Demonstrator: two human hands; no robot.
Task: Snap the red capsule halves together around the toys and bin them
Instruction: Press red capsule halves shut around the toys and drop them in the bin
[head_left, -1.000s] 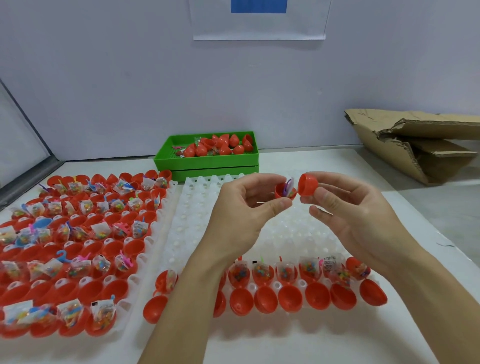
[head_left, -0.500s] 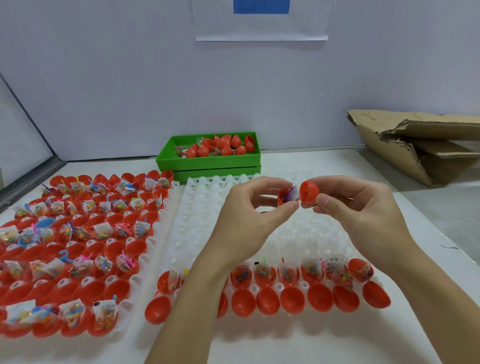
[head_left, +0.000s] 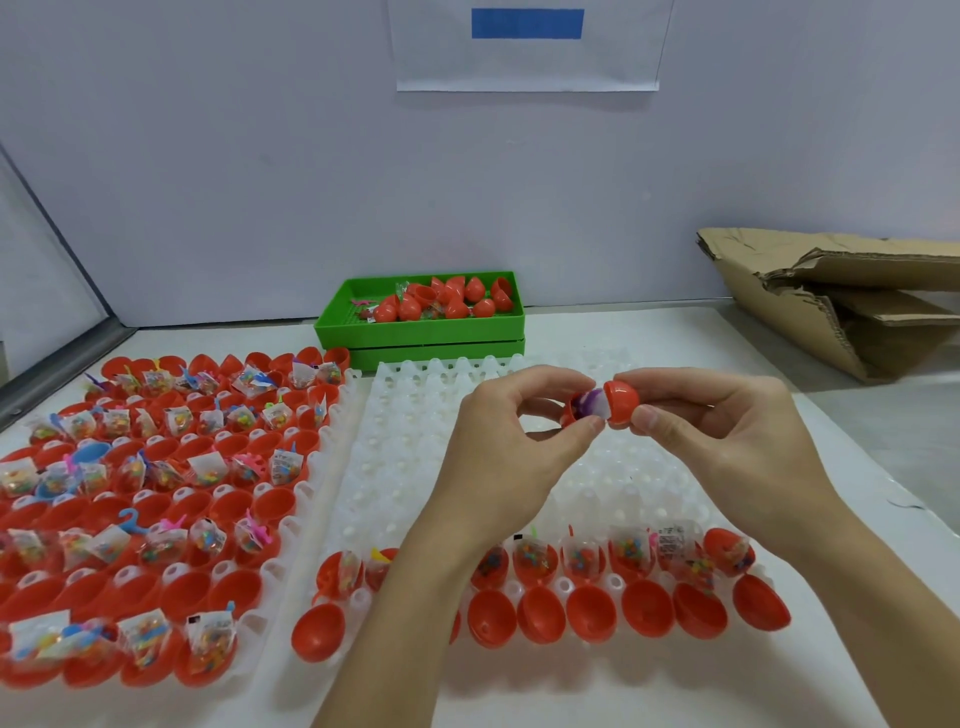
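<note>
The red capsule is up in the air between the two hands, over the white tray (head_left: 415, 467), and it is not snapped shut yet. The left hand (head_left: 498, 447) pinches the bottom half (head_left: 570, 410) with curled fingers and thumb, and a purple and white toy (head_left: 591, 402) pokes out of it. The right hand (head_left: 727, 441) pinches the cap half (head_left: 621, 401) with its fingertips and holds it right against the toy. A small gap shows between the two halves, so this one seems almost done but needs one more push. The toy sticks out a bit, so it may need tucking in first. Far back on the table, the green bin (head_left: 415, 332) already has a small pile of closed red capsules (head_left: 447, 304) in it, so some of the job is done. The white tray is bare except for the front, where a row of filled halves with toy bags (head_left: 582, 561) waits next to a row of empty halves (head_left: 592, 613). On the left sits a full tray (head_left: 322, 452) with many more red halves and toy bags (head_left: 156, 467). It looks like a lot of work is left. A torn cardboard box (head_left: 831, 301) lies at the far right.
</note>
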